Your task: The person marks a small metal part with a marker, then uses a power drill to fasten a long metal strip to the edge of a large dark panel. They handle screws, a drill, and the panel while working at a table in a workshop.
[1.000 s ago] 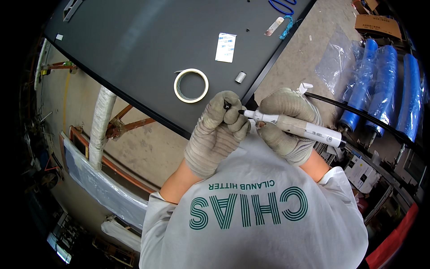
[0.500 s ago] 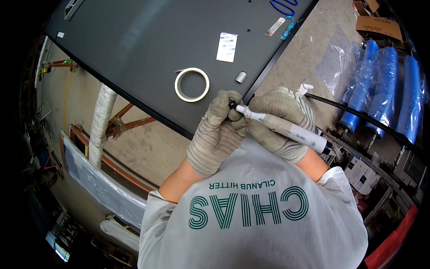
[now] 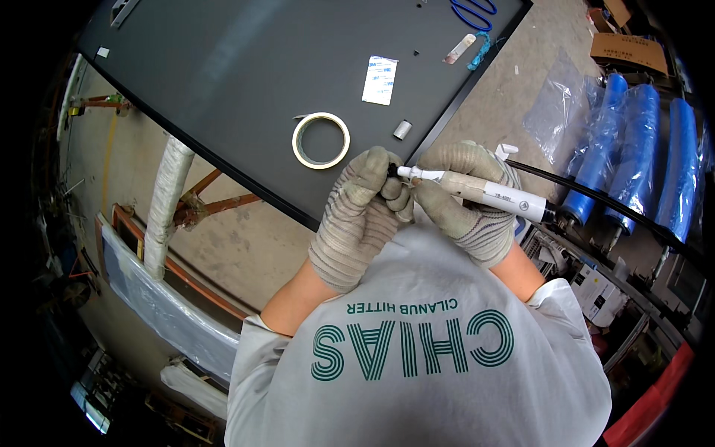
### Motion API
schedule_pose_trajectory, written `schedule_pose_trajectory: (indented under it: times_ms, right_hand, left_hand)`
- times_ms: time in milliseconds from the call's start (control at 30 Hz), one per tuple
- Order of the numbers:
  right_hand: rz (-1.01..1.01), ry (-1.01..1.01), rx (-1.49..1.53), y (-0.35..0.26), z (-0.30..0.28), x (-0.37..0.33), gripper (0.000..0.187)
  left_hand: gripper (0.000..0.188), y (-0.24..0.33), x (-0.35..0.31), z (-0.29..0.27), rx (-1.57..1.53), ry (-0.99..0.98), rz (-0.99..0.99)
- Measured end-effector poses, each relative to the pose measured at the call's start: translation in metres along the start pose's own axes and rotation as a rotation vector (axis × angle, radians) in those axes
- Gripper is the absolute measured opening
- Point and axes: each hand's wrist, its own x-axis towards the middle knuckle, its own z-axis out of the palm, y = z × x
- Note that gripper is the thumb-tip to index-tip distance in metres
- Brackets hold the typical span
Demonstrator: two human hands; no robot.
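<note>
Both my hands wear grey knitted gloves and meet at the near edge of a dark flat panel point(image 3: 216, 97). Pinched in the fingers of my left hand point(image 3: 357, 216) is a small black part point(image 3: 392, 170), its shape mostly hidden. My right hand point(image 3: 477, 232) grips a white pen-shaped tube point(image 3: 495, 194), held like a pen, with its tapered tip pointing left at the black part. Whether the tip touches that part I cannot tell. On the panel beyond lie a roll of cream tape point(image 3: 344, 141) and a short silver-grey cylinder point(image 3: 402, 130).
A white printed card point(image 3: 380, 80), blue scissor handles point(image 3: 474, 11) and a turquoise strand point(image 3: 481, 51) lie on the panel. Blue plastic-wrapped rolls point(image 3: 631, 160) stand at right, a cardboard box point(image 3: 629, 52) behind them. A wrapped white post point(image 3: 167, 208) rises at left.
The white tube has turned slightly toward level, and its printed side has rolled round. Both hands stay close together; the view has shifted a little.
</note>
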Motion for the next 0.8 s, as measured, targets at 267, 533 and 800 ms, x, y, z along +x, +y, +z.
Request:
schedule_pose_trajectory:
  times_ms: [267,533,800]
  right_hand:
    - [0.063,-0.056,0.056,0.0005,-0.0003,0.0013,0.009]
    - [-0.12,-0.103,-0.098,0.0055,-0.0006,0.005,0.012]
    - [-0.194,-0.059,-0.195,0.0041,-0.0003,0.006,0.014]
  left_hand:
    - [0.025,0.0024,0.0006,-0.0033,0.05,-0.051,0.041]
    - [0.026,0.0008,-0.0004,-0.0004,0.11,-0.035,0.117]
    - [0.028,-0.0021,0.0005,-0.0017,0.156,-0.031,0.16]
